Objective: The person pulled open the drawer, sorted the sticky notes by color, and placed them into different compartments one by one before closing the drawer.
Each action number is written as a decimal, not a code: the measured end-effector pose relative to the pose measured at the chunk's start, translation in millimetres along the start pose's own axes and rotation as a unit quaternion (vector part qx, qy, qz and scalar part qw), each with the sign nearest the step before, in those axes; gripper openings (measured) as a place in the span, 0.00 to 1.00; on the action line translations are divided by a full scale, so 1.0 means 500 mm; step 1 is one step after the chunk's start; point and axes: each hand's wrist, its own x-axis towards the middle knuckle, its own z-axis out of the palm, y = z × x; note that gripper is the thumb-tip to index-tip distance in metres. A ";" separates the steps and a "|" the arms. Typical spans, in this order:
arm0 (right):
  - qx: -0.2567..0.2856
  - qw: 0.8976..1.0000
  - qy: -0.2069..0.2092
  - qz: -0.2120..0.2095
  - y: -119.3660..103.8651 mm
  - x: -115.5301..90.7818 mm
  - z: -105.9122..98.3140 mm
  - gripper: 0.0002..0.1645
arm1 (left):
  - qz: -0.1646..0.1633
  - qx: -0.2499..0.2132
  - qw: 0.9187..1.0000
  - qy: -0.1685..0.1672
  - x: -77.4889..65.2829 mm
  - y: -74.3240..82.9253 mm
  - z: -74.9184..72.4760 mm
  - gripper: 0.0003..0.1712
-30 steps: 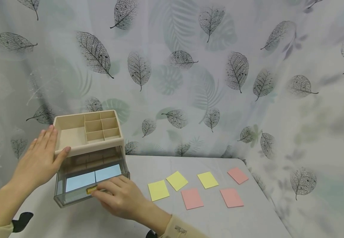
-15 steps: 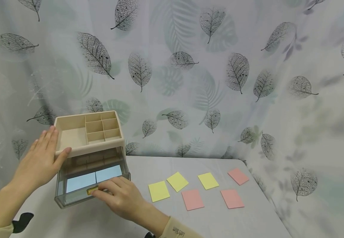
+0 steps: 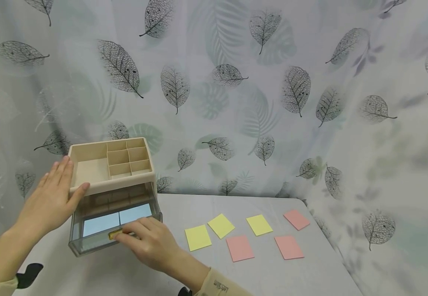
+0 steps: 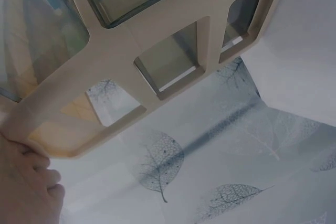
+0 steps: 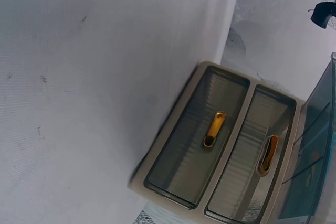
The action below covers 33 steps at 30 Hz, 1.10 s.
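The organizer (image 3: pixel 114 186) stands near the far edge of the tabletop (image 3: pixel 266 271); my left hand (image 3: pixel 49 201) lies straight-fingered against its left side, likely steadying it, while my right hand (image 3: pixel 152 242) pinches the handle (image 3: pixel 115 234) of its pulled-out top drawer (image 3: pixel 93 243).

On one bench (image 3: pixel 273 273) are three yellow notes (image 3: pixel 198 237) and three pink notes (image 3: pixel 240 248), six in all. One organizer (image 3: pixel 119 183) has seven top compartments (image 3: pixel 92 169), one large and six small, plus three drawers (image 5: pixel 184 153), one out and two in, each with one gold handle (image 5: pixel 215 127). Two hands show, one left hand (image 3: pixel 48 201) and one right hand (image 3: pixel 152 243), along with two sleeves (image 3: pixel 219 284).
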 end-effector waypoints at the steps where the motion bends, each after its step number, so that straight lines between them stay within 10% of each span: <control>1: 0.000 1.000 0.000 0.001 0.001 0.001 0.001 0.07 | 0.000 0.000 1.000 -0.001 0.000 0.000 0.000 0.46; 33: -0.007 1.000 -0.010 0.014 0.026 0.025 0.043 0.11 | 0.002 -0.001 1.000 -0.002 0.000 -0.001 -0.003 0.46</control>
